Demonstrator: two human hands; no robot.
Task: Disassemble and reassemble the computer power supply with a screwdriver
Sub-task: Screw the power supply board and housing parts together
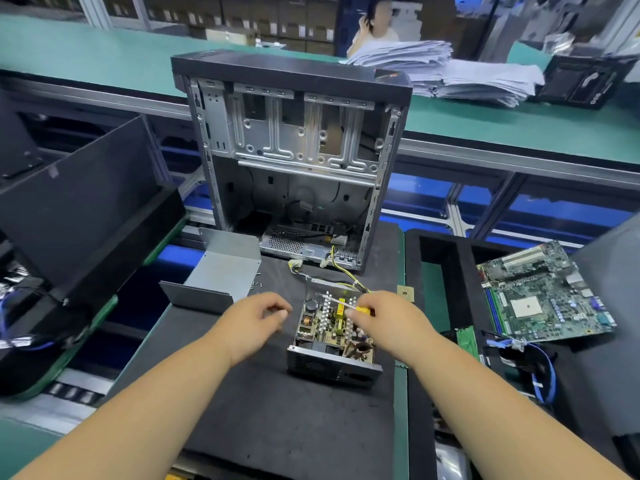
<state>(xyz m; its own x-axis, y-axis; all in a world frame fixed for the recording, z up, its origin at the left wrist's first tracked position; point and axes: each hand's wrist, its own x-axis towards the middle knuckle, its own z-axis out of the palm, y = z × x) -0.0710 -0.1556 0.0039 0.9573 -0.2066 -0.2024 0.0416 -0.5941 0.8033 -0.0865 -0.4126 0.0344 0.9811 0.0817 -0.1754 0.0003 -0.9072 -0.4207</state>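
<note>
While the power supply (pixel 332 337) sits opened on the dark mat (pixel 277 410) of the tabletop, its circuit board and components face up and its vented metal wall faces the person. The right hand (pixel 384 317) hovers over the far right part of the board, its grip grasping a screwdriver (pixel 349 306) with a yellow handle; the pale shaft lies slanted across the top of the unit, pointing up and to the left. The left hand (pixel 263 315) hangs just left of the power supply, fingers loosely curled with thumb and fingertips close together; whether something small is pinched there cannot be told because of blur. Yellow and black wires (pixel 346 275) run from the far edge of the unit toward white connectors on the mat. Left of the hands lies the grey metal cover (pixel 221 271) of the supply, folded sheet metal with its open side up, and a few small screws (pixel 258 284) lie beside its right edge. Behind all this stands an open computer case (pixel 294 161), bare metal inside. To the right, a green motherboard (pixel 543 296) rests tilted on a black foam tray (pixel 450 271), with a blue cable (pixel 543 372) near its front. Stacks of paper (pixel 450 71) lie on the far green bench.
</note>
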